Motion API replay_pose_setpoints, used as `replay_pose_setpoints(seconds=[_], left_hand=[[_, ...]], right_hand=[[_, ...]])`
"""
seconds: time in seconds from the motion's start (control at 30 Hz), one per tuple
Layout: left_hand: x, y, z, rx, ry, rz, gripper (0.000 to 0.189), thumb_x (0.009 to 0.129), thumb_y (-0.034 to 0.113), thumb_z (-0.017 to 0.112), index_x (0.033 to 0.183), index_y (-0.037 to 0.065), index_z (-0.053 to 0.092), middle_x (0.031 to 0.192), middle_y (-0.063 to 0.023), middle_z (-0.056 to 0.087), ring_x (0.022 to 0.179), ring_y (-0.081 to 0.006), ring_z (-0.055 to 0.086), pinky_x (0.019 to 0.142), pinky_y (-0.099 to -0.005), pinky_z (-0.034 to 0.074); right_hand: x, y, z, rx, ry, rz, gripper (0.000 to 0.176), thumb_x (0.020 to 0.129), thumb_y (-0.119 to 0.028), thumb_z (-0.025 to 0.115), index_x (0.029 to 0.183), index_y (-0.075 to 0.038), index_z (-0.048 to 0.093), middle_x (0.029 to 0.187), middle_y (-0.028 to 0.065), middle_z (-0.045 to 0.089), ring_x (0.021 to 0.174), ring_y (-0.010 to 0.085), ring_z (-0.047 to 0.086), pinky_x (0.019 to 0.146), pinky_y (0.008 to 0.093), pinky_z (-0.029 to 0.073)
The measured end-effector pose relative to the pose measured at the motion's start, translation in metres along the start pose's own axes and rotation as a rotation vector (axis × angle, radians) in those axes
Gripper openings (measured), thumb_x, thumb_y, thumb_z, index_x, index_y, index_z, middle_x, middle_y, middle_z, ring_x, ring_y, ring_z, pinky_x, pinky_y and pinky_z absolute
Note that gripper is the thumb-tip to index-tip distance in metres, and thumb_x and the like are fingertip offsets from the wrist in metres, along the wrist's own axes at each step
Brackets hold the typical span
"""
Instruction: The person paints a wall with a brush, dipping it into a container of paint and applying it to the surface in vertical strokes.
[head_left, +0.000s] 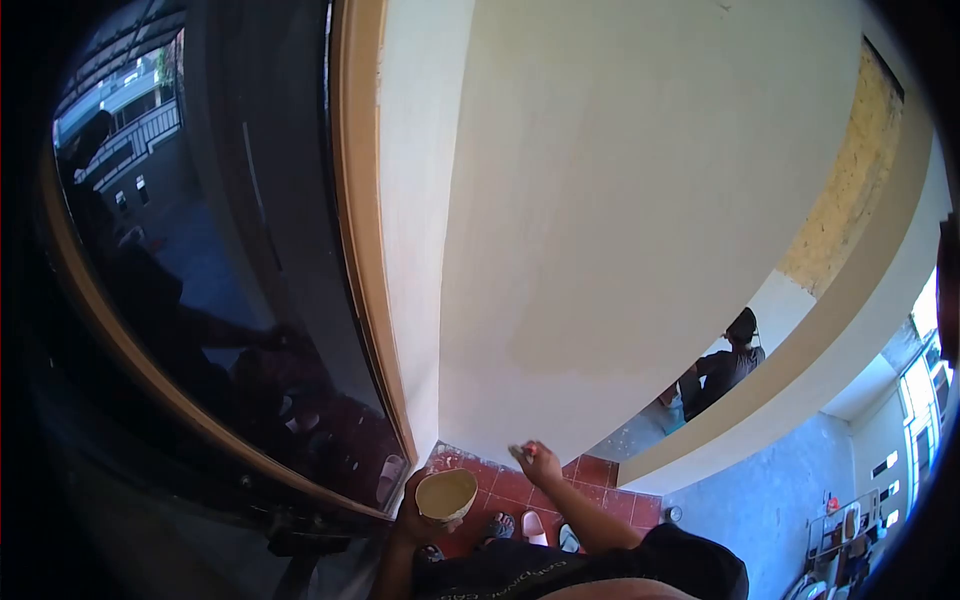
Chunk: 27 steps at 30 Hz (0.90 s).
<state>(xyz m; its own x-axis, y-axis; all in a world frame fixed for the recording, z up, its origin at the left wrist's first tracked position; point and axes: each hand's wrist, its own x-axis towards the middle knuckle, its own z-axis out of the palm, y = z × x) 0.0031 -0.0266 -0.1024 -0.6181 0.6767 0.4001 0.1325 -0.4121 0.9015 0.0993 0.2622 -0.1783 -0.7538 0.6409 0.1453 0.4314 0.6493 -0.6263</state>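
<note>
My left hand is wrapped round the side of a round, cream-coloured tub, which looks down-filled with pale paint. Splashes mark the tub's outer wall. To the right of it, my right hand is closed on a small paintbrush near the foot of the wall. Its pale end points left, and a bit of red shows at my fingers. Before me rises a tall cream wall, with a paler, whiter band along its lower part.
On my left stands a dark, glossy glass pane in a wooden frame. Red floor tiles lie below, with a pink slipper near my feet. Through an opening on the right, another person is visible. A rack with items stands farther right.
</note>
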Motion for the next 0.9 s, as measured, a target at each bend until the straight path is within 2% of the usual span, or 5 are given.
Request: replay_pose_setpoints(seconds=[0.17, 0.3, 0.53, 0.6, 0.9], left_hand=[[0.002, 0.003, 0.001, 0.066, -0.112, -0.001, 0.102, 0.063, 0.014, 0.086, 0.141, 0.005, 0.021, 0.129, -0.0165, 0.049, 0.120, -0.0283, 0.051, 0.099, -0.0428, 0.044], [0.007, -0.002, 0.005, 0.059, -0.230, -0.021, 0.102, 0.064, 0.018, 0.086, 0.142, 0.005, 0.022, 0.131, -0.0164, 0.049, 0.121, -0.0276, 0.051, 0.100, -0.0419, 0.043], [0.012, -0.001, 0.012, 0.012, -0.406, -0.024, 0.102, 0.065, 0.018, 0.086, 0.143, 0.006, 0.021, 0.133, -0.0152, 0.049, 0.123, -0.0263, 0.050, 0.101, -0.0408, 0.042], [0.009, 0.013, 0.018, -0.060, -0.450, -0.148, 0.102, 0.065, 0.017, 0.086, 0.143, 0.006, 0.021, 0.133, -0.0149, 0.048, 0.124, -0.0262, 0.049, 0.102, -0.0406, 0.041], [-0.013, 0.011, 0.024, -0.061, -0.425, -0.258, 0.094, 0.065, 0.010, 0.085, 0.141, 0.004, 0.030, 0.132, -0.0117, 0.050, 0.123, -0.0217, 0.049, 0.103, -0.0367, 0.040]], right_hand=[[-0.097, 0.030, 0.020, 0.220, 0.001, 0.530, 0.047, 0.071, -0.040, 0.076, 0.092, 0.002, 0.067, 0.089, 0.0181, 0.070, 0.089, 0.0280, 0.069, 0.074, 0.0376, 0.053], [-0.116, -0.026, -0.032, 0.401, 0.091, 0.540, 0.044, 0.070, -0.036, 0.078, 0.091, 0.002, 0.067, 0.086, 0.0176, 0.069, 0.080, 0.0299, 0.068, 0.070, 0.0386, 0.053], [-0.119, -0.032, -0.023, 0.842, 0.321, 0.625, 0.017, 0.082, -0.015, 0.070, 0.091, -0.001, 0.065, 0.079, 0.0052, 0.065, 0.067, 0.0121, 0.062, 0.057, 0.0273, 0.050], [-0.130, -0.071, -0.039, 1.282, 0.664, 0.553, 0.021, 0.083, -0.015, 0.069, 0.098, -0.002, 0.062, 0.085, 0.0052, 0.064, 0.068, 0.0133, 0.062, 0.057, 0.0269, 0.050], [-0.161, -0.062, -0.050, 1.426, 0.561, 0.742, 0.025, 0.086, -0.017, 0.067, 0.106, -0.008, 0.055, 0.094, 0.0050, 0.063, 0.082, 0.0168, 0.063, 0.067, 0.0309, 0.051]])
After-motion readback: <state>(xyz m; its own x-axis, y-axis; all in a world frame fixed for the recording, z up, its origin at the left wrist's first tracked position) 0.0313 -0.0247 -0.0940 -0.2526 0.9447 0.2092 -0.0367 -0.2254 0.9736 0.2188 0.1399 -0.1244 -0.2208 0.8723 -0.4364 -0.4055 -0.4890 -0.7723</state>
